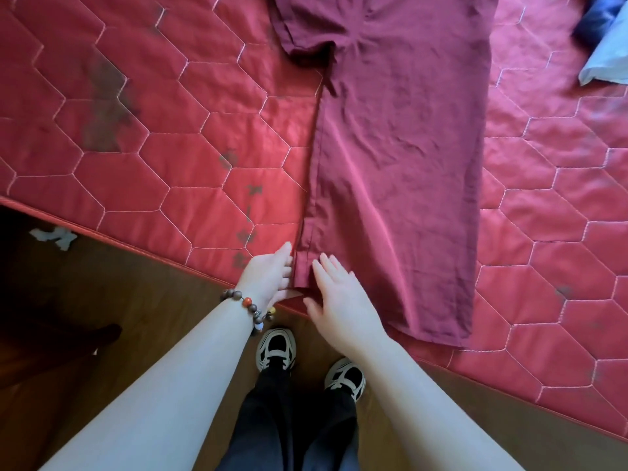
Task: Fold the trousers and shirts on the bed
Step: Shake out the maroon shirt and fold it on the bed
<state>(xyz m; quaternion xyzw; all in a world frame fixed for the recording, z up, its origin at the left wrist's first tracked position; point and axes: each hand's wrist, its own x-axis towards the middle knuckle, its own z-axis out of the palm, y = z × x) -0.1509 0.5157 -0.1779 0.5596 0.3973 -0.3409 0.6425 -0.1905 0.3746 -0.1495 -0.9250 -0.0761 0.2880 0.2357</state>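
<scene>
A dark red shirt (401, 158) lies spread flat on the red quilted bed (136, 130), hem toward me, one short sleeve showing at the top left. My left hand (268, 277), with a bead bracelet on the wrist, touches the shirt's near left corner at the bed's edge, its fingers straight with their tips under the hem. My right hand (339, 300) lies flat on the hem just right of that corner, fingers straight.
Dark blue and light blue clothing (601, 39) lies at the bed's far right. The bed's edge runs diagonally in front of me. Below it are a wooden floor, my two shoes (276, 348) and a scrap of white paper (54, 236).
</scene>
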